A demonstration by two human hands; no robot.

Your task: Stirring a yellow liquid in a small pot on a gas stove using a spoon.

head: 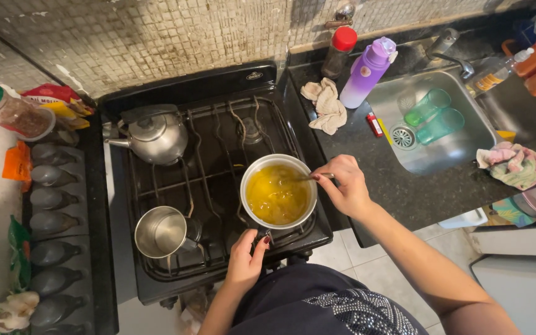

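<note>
1. Pot [278, 197] of yellow liquid sits on the stove [212, 186] front right burner, clearly mid-stir, not finished I'd say.
2. Left hand [245, 263] is wrapped around the pot handle.
3. Right hand [344, 185] pinches a spoon [308, 178] dipped in.

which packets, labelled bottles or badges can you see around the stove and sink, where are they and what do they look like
Red and yellow packet: left of the stove, behind the jar.
Orange packet: far left, small, crumpled.
Green packet: lower left edge.
Badge: stove back panel, small silver oval.
Purple bottle: left of the sink, round pale sticker.
Clear bottle: by the tap, yellow label.
</note>
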